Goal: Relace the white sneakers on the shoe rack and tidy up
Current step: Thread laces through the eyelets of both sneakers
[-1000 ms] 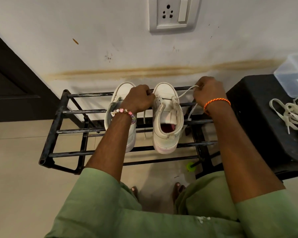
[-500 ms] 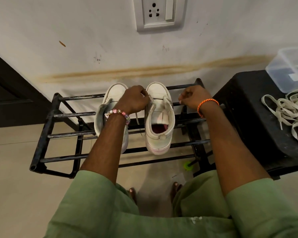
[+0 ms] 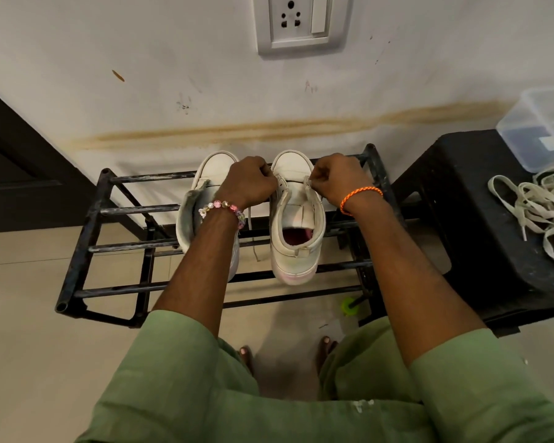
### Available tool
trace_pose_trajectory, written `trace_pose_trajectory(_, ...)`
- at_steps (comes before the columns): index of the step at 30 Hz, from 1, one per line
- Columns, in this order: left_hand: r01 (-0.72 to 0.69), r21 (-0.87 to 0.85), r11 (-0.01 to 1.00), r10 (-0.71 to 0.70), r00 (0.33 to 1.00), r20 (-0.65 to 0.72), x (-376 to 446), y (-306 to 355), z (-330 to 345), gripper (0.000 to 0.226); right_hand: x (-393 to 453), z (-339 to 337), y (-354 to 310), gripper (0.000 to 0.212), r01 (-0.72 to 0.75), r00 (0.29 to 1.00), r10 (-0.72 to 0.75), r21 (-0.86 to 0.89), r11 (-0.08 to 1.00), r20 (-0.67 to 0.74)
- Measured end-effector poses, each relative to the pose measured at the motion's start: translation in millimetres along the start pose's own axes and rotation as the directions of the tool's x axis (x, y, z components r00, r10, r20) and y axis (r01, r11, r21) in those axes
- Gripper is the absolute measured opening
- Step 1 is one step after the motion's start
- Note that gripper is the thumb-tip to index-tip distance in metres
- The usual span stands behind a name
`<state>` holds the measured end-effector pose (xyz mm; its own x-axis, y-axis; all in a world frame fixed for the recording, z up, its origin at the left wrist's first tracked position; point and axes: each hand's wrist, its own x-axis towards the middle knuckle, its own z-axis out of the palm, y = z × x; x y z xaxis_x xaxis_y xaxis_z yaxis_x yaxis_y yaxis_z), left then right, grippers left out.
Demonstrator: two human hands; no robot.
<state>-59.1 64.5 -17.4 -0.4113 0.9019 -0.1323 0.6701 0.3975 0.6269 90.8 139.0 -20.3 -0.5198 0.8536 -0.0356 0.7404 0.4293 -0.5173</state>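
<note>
Both hands work the right sneaker (image 3: 296, 219) on the shoe rack (image 3: 87, 251), left hand (image 3: 248, 183) and right hand (image 3: 335, 182) pinching its lace (image 3: 251, 231) at the eyelets to thread it.

Person wears a loose sage-green fabric garment with wide elbow-length sleeves (image 3: 179, 353); small white flecks mark the cloth at the lap. Left wrist carries a pink, white and clear beaded bracelet (image 3: 223, 208). Right wrist carries a braided orange thread band (image 3: 359, 196). Feet are bare.
</note>
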Motion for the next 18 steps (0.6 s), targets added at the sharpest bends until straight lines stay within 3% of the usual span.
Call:
trace_pose_trajectory(3,0.028,-0.018,0.999,-0.027,0.998,0.049,0.3,1.2,0.6,0.013,2.3,3.5,-0.9,0.018,-0.050,0.999,0.050,-0.014,0.999,-0.002)
trace_pose_trajectory(8,0.044,-0.038,0.998,-0.039,0.994,0.103,-1.9,3.8,1.6,0.022,4.2,4.8,-4.1,0.038,-0.131,0.983,0.141,-0.089,0.987,0.119)
trace_pose_trajectory(12,0.074,-0.119,0.990,-0.062,0.993,0.096,-8.0,9.4,-3.5,0.030,-1.3,-3.0,-9.9,0.038,-0.229,0.971,0.206,0.240,0.943,0.117)
trace_pose_trajectory(15,0.115,-0.252,0.961,-0.094,0.991,0.094,-15.6,20.2,-13.8,0.034,-8.9,-14.3,-19.3,0.034,-0.257,0.964,0.256,0.496,0.829,0.072)
trace_pose_trajectory(18,0.173,-0.467,0.867,-0.131,0.984,0.122,-26.5,41.3,-34.8,0.031,-17.0,-31.4,-34.5,0.037,-0.289,0.952,0.287,0.624,0.726,0.107)
